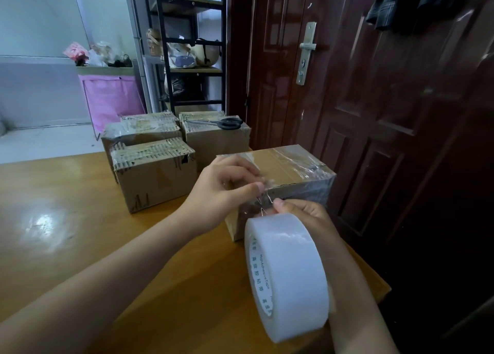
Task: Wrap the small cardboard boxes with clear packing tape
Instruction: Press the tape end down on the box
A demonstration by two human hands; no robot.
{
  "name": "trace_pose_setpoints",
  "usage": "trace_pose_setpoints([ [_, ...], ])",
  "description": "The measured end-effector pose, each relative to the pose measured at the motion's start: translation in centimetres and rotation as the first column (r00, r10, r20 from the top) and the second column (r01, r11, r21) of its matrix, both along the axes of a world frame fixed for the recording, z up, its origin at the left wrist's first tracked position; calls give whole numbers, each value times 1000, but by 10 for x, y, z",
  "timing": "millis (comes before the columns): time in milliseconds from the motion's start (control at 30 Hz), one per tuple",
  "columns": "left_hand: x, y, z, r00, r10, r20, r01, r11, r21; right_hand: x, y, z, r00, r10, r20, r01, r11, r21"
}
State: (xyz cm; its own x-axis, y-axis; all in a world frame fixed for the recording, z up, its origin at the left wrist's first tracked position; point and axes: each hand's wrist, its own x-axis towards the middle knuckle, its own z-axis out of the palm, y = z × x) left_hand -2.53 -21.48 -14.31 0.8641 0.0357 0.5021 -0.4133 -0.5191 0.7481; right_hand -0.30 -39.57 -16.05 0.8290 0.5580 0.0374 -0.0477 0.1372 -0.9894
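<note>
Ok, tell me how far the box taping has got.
Three boxes at the back already show tape, with scissors lying on one. The near box is in hand: its top is taped, the left hand pinches the tape end and the tape roll hangs on the right hand. Its front still looks partly bare.

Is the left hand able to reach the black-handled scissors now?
Probably yes: the black-handled scissors lie uncovered on a rear cardboard box, but the left hand must first release the clear tape.
</note>
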Motion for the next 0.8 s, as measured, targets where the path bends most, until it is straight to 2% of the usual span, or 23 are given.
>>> trace_pose_setpoints([
  [300,2,7,-2,1000,-8,28,4,990,138,-5,-1,2,1000,-19,-9,20,999,38],
  [467,4,9,-7,992,-13,128,-20,969,247,-8,-7,-5,1000,4,-6,-3,996,84],
  [633,6,13,-24,970,-17,241,-95,892,442,-9,-8,-8,998,-62,-28,64,992,111],
  [733,6,15,-28,963,-31,268,-102,878,467,-10,-9,-9,996,-82,-43,86,990,111],
  [800,6,12,-28,969,-2,249,-96,921,378,-12,-10,-8,994,-89,-60,95,989,110],
])
